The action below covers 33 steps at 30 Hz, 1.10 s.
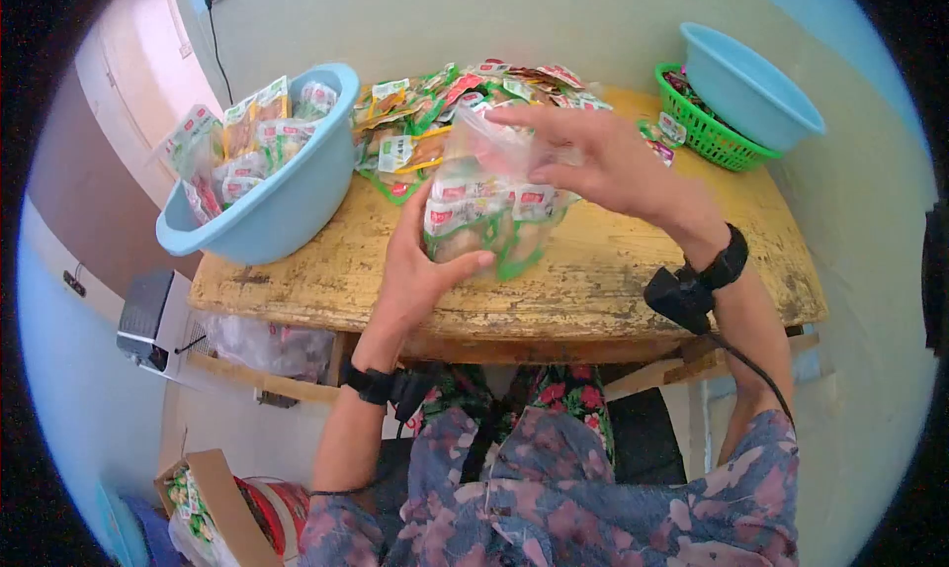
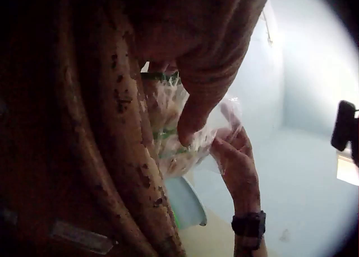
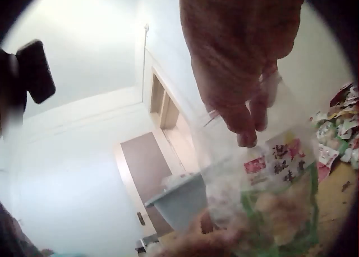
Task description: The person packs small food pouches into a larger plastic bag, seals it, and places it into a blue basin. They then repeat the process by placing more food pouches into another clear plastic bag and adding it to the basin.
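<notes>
A clear plastic bag filled with small white-and-green snack packets is held up over the table's near half. My left hand grips its lower left side, thumb across the front. At the bag's loose top, my right hand pinches the thin plastic between thumb and fingers. The right wrist view shows the right fingertips just above a packet's red label, with plastic around them. Behind the bag lies a pile of mixed snack packets, partly hidden by it.
A blue basin of packets stands at the table's left. At the back right, another blue basin leans on a green basket. The worn yellow table meets the wall behind. A cardboard box sits on the floor at left.
</notes>
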### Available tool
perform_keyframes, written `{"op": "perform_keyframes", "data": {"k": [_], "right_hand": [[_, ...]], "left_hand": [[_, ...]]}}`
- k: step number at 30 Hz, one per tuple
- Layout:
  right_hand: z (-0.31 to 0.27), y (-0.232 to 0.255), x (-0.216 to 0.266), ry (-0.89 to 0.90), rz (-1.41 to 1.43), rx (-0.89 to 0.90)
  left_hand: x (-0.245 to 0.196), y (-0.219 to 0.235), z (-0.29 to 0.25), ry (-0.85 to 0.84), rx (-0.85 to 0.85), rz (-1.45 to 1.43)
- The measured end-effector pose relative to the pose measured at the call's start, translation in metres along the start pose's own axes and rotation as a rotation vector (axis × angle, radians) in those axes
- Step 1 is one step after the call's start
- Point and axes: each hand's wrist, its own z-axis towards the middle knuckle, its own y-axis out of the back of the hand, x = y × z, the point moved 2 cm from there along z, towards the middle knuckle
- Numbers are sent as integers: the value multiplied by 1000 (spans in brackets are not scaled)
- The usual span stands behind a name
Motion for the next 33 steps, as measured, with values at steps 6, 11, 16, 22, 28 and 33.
{"op": "perform_keyframes", "data": {"k": [6, 11, 16, 22, 28, 33], "right_hand": [[13, 9, 8, 69, 60, -92], [18, 13, 5, 120, 12, -179], [9, 14, 6, 186, -176, -205], [9, 17, 2, 51, 85, -181], [17, 23, 2, 119, 109, -206], [16, 21, -1, 58, 139, -134]], "left_hand": [[-16, -4, 13, -116, -9, -128], [-18, 6, 30, 50, 27, -153], [-21, 6, 24, -17, -24, -154], [-17, 20, 28, -30, -50, -111], [-28, 29, 41, -79, -86, -109], [-47, 21, 44, -24, -59, -79]]}}
